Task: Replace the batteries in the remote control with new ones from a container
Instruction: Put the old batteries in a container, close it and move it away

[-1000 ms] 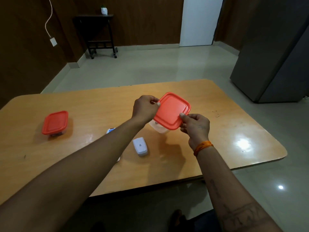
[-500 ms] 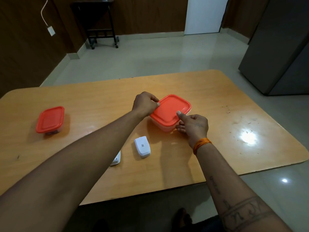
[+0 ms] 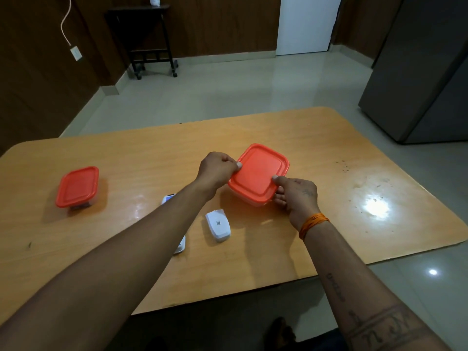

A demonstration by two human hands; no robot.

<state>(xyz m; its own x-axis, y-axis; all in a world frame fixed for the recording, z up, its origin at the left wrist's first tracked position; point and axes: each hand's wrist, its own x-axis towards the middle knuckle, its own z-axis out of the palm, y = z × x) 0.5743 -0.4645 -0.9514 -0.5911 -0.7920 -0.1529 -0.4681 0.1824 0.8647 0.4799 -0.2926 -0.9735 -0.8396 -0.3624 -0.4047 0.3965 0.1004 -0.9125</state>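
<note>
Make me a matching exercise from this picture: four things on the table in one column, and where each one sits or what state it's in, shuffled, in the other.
Things:
1. near container
2. far container
3. battery cover
4. remote control

Places or states:
A. partly hidden under the left forearm
B. alone at the table's left side, lid on
C. gripped at its lid by the left hand and right hand
D. lying loose between the two forearms

Pairs: 1-C, 2-B, 3-D, 4-A
</note>
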